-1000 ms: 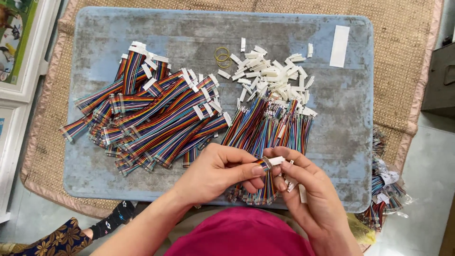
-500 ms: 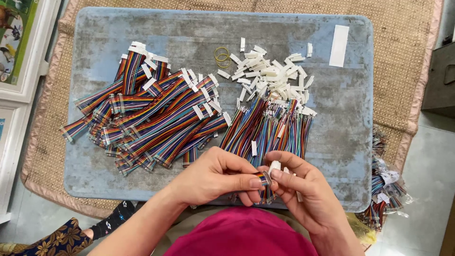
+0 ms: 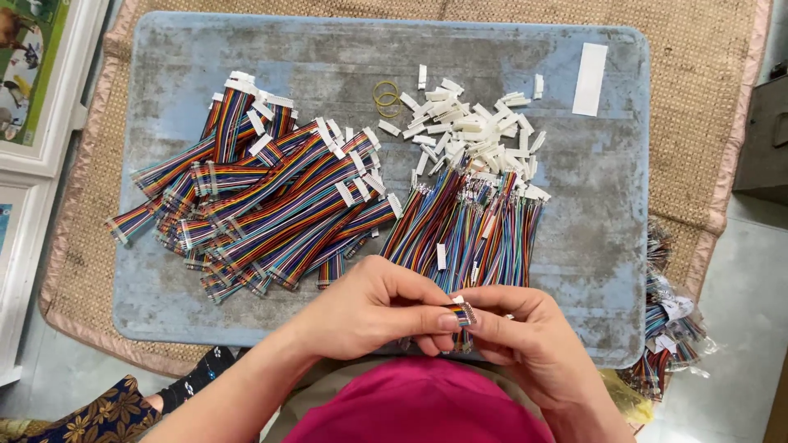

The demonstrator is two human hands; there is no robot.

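Observation:
My left hand [image 3: 373, 308] and my right hand [image 3: 525, 340] meet at the near edge of a grey board [image 3: 607, 213]. Both pinch the end of one rainbow ribbon cable [image 3: 462, 314], whose tip carries a small white connector. Just beyond my hands lies a bundle of loose rainbow cables [image 3: 468, 230] with bare ends. A pile of small white connectors [image 3: 472, 135] sits behind that bundle. To the left spreads a heap of rainbow cables with white connectors fitted [image 3: 254, 197].
Two yellow rubber bands [image 3: 387, 96] lie by the connectors, and a white strip [image 3: 590, 67] rests at the board's far right. A woven mat [image 3: 698, 98] lies under the board. More cable bundles [image 3: 669, 320] sit off its right edge. Picture frames [image 3: 33, 90] stand at the left.
My hands have drawn closer together. The white connector that stood out between my fingers is now down on the cable end, mostly covered by my fingertips.

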